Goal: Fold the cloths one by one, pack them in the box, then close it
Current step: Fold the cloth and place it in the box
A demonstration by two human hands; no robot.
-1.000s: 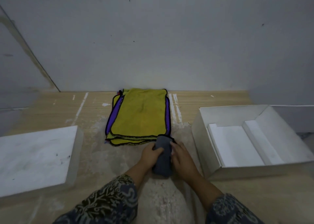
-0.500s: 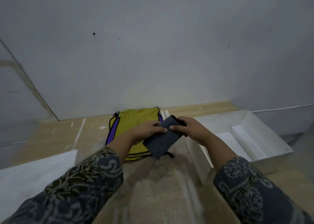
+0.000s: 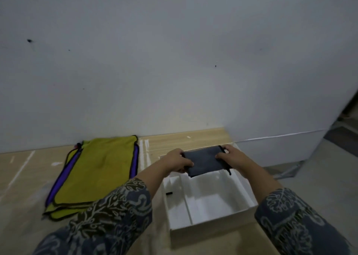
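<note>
The left hand (image 3: 177, 160) pinches one short end of a small folded dark-grey cloth (image 3: 205, 160), thumb on top; the right hand (image 3: 231, 158) pinches the other end likewise. The cloth hangs above the far part of an open white cardboard box (image 3: 211, 223), seemingly clear of its floor. Patterned dark sleeves (image 3: 116, 212) cover both forearms. Left of the box, a stack of yellow and purple cloths (image 3: 96, 169) lies flat on the pale wooden floor (image 3: 23, 177).

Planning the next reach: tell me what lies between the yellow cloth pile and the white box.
In the head view, only bare wooden tabletop with white streaks separates the yellow cloth pile from the white box; nearer the camera, the left forearm crosses it.
</note>
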